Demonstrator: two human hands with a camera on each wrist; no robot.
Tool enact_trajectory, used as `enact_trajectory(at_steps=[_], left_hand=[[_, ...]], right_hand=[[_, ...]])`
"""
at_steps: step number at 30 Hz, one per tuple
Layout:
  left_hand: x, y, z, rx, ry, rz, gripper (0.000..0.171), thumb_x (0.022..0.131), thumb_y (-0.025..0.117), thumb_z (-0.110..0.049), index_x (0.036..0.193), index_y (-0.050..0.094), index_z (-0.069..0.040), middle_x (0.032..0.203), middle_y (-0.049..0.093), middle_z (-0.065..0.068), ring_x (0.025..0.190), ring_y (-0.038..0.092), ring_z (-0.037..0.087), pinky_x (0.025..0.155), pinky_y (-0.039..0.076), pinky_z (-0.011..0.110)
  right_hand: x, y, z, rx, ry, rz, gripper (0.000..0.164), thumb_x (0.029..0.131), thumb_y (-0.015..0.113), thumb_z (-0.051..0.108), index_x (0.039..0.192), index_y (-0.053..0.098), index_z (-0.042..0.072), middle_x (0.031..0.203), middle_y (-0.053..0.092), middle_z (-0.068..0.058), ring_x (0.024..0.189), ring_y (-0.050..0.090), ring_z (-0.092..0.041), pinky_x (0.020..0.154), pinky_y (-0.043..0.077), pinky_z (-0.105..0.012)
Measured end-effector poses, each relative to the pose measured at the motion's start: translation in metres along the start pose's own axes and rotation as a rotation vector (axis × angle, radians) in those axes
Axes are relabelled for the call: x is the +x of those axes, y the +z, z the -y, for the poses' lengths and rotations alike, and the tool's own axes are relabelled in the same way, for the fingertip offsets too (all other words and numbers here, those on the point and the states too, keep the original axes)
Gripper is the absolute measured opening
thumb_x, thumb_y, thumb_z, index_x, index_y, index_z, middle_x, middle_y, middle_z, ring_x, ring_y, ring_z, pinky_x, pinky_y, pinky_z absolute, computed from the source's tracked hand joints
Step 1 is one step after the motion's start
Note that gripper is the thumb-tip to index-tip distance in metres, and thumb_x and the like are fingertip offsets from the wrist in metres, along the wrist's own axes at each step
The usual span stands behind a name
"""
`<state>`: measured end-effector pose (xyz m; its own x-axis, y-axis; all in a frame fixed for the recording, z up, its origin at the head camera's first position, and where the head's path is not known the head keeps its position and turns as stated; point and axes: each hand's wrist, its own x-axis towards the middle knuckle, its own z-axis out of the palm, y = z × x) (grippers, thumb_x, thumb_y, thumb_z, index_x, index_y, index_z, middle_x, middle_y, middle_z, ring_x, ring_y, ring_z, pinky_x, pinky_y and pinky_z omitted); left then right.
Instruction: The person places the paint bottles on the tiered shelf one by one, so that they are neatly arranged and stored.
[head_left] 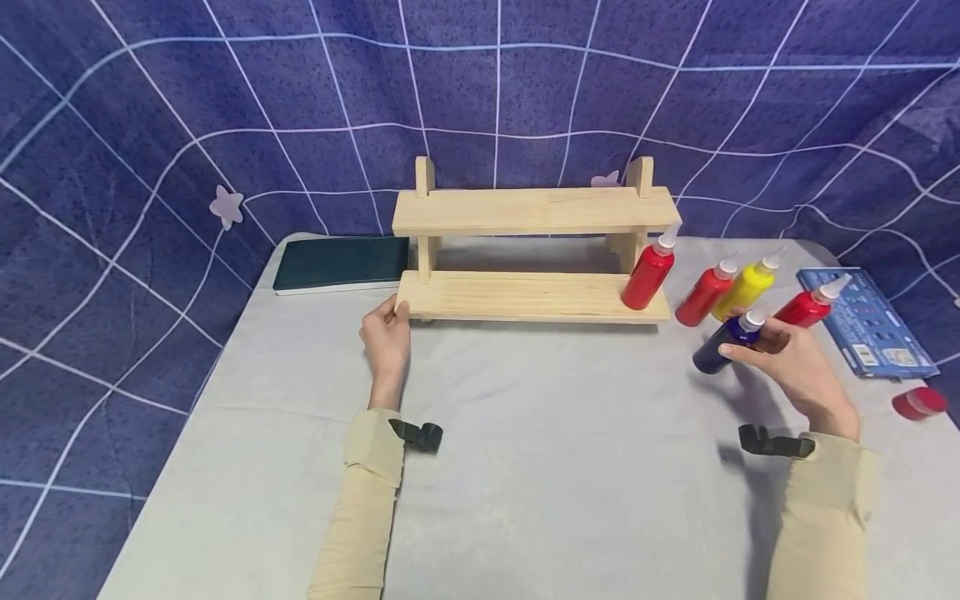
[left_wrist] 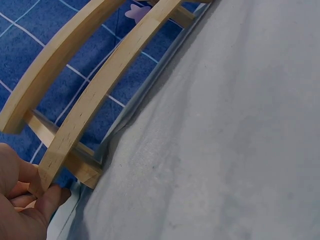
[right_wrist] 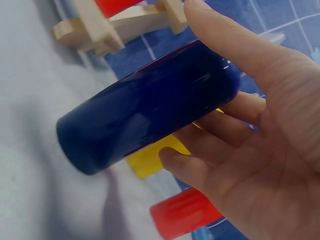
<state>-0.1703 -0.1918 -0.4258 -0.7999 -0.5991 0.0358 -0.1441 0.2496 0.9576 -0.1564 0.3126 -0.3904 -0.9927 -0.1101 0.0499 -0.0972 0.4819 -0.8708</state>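
My right hand [head_left: 798, 367] grips a dark blue squeeze bottle [head_left: 722, 343] near its top, thumb on one side and fingers on the other. In the right wrist view the blue bottle [right_wrist: 145, 107] is tilted above the table, its base toward the left. The left hand [head_left: 387, 340] pinches the left end of the lower board of a two-tier wooden shelf [head_left: 510, 296]; in the left wrist view its thumb and fingers hold that board's end [left_wrist: 50, 167]. One red bottle [head_left: 649, 277] stands on the right end of the lower board.
Right of the shelf stand another red bottle [head_left: 703, 297], a yellow bottle [head_left: 746, 289] and a further red bottle [head_left: 806, 307]. A blue box [head_left: 870, 321] and a small red-lidded jar [head_left: 919, 403] lie at the far right. A dark green book [head_left: 341, 263] is at the back left.
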Motion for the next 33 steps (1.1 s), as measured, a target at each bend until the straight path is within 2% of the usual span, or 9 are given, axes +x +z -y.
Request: enact_trajectory(at_steps=[3, 6, 10, 14, 23, 26, 29, 33], left_hand=[[-0.001, -0.001, -0.001, 0.003, 0.001, 0.0, 0.034, 0.097, 0.061, -0.013, 0.127, 0.063, 0.001, 0.121, 0.065, 0.022, 0.11, 0.066, 0.027, 0.091, 0.056, 0.033], [-0.001, -0.001, -0.001, 0.005, 0.002, 0.004, 0.034, 0.097, 0.061, -0.012, 0.127, 0.063, 0.001, 0.121, 0.065, 0.022, 0.11, 0.066, 0.026, 0.091, 0.056, 0.033], [0.0, -0.001, -0.001, 0.009, 0.009, 0.005, 0.034, 0.097, 0.061, -0.012, 0.127, 0.062, 0.001, 0.122, 0.065, 0.022, 0.11, 0.066, 0.026, 0.091, 0.056, 0.032], [-0.001, 0.0, -0.001, 0.009, 0.01, 0.001, 0.033, 0.096, 0.061, -0.012, 0.127, 0.063, 0.002, 0.121, 0.065, 0.022, 0.109, 0.066, 0.026, 0.09, 0.056, 0.032], [-0.001, -0.001, -0.002, 0.007, -0.01, 0.004, 0.034, 0.096, 0.061, -0.013, 0.128, 0.063, 0.0, 0.122, 0.065, 0.021, 0.111, 0.066, 0.025, 0.091, 0.055, 0.032], [-0.001, -0.001, -0.002, 0.008, -0.011, 0.007, 0.035, 0.096, 0.061, -0.013, 0.128, 0.062, 0.0, 0.122, 0.065, 0.022, 0.111, 0.066, 0.025, 0.091, 0.055, 0.031], [-0.001, -0.001, -0.002, 0.009, 0.001, 0.008, 0.036, 0.097, 0.061, -0.013, 0.129, 0.061, 0.001, 0.122, 0.064, 0.022, 0.11, 0.066, 0.025, 0.09, 0.056, 0.031], [-0.001, -0.001, -0.001, 0.012, 0.012, 0.004, 0.036, 0.097, 0.061, -0.013, 0.13, 0.06, 0.002, 0.122, 0.064, 0.022, 0.109, 0.066, 0.025, 0.089, 0.056, 0.03]], right_hand=[[0.001, 0.001, -0.003, -0.054, 0.031, 0.006, 0.033, 0.085, 0.077, 0.017, 0.116, 0.067, 0.01, 0.084, 0.069, 0.026, 0.073, 0.061, 0.004, 0.061, 0.04, -0.017], [0.002, 0.002, -0.007, -0.085, 0.061, 0.011, 0.033, 0.086, 0.077, 0.022, 0.114, 0.065, 0.01, 0.083, 0.068, 0.024, 0.072, 0.058, 0.0, 0.061, 0.039, -0.021], [0.004, 0.006, -0.014, -0.062, 0.055, 0.03, 0.037, 0.087, 0.075, 0.021, 0.119, 0.064, 0.006, 0.088, 0.07, 0.019, 0.076, 0.06, 0.0, 0.066, 0.042, -0.017], [0.006, 0.009, -0.02, 0.011, 0.04, 0.051, 0.047, 0.088, 0.074, 0.014, 0.129, 0.059, -0.001, 0.098, 0.07, 0.023, 0.085, 0.063, 0.003, 0.076, 0.044, -0.011], [0.007, 0.014, -0.021, 0.029, 0.05, -0.013, 0.043, 0.087, 0.075, 0.013, 0.127, 0.063, 0.002, 0.09, 0.071, 0.024, 0.077, 0.061, -0.001, 0.068, 0.045, -0.015], [0.006, 0.017, -0.018, 0.05, 0.062, -0.045, 0.036, 0.085, 0.077, 0.012, 0.12, 0.069, 0.008, 0.085, 0.071, 0.024, 0.072, 0.063, 0.0, 0.064, 0.047, -0.016], [0.006, 0.018, -0.013, 0.116, 0.045, -0.069, 0.03, 0.084, 0.077, 0.007, 0.113, 0.072, 0.012, 0.083, 0.072, 0.022, 0.072, 0.066, 0.002, 0.064, 0.049, -0.012], [0.006, 0.018, -0.003, 0.308, -0.016, -0.072, 0.033, 0.081, 0.075, -0.006, 0.111, 0.073, 0.008, 0.091, 0.075, 0.013, 0.079, 0.07, -0.001, 0.07, 0.053, -0.01]])
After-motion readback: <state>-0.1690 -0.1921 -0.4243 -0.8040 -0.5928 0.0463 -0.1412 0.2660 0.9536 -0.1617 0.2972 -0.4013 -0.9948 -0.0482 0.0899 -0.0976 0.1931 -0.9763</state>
